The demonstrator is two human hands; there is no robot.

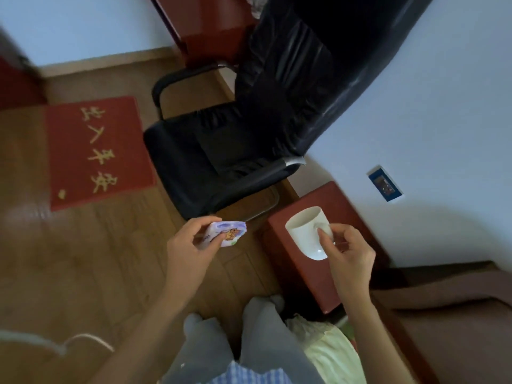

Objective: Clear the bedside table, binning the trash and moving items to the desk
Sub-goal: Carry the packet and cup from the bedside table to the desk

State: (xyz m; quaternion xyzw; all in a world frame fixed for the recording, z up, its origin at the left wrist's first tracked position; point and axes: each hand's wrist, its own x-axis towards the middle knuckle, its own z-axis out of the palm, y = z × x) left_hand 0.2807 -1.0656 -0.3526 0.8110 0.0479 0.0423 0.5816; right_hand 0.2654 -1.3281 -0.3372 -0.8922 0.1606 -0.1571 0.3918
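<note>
My left hand (191, 245) pinches a small purple and white tissue pack (225, 234) over the wooden floor, left of the bedside table. A white mug (306, 231) is tilted on its side in the air above the red-brown bedside table (340, 200), held by its handle in my right hand (346, 253). The part of the table top that shows is bare. A red-brown desk (210, 26) stands at the top of the view, beyond the chair.
A black office chair (238, 151) stands between the bedside table and the desk. A red doormat (97, 153) lies on the floor at left. A bin lined with a pale bag (329, 350) sits by my feet. The bed (457, 309) fills the lower right.
</note>
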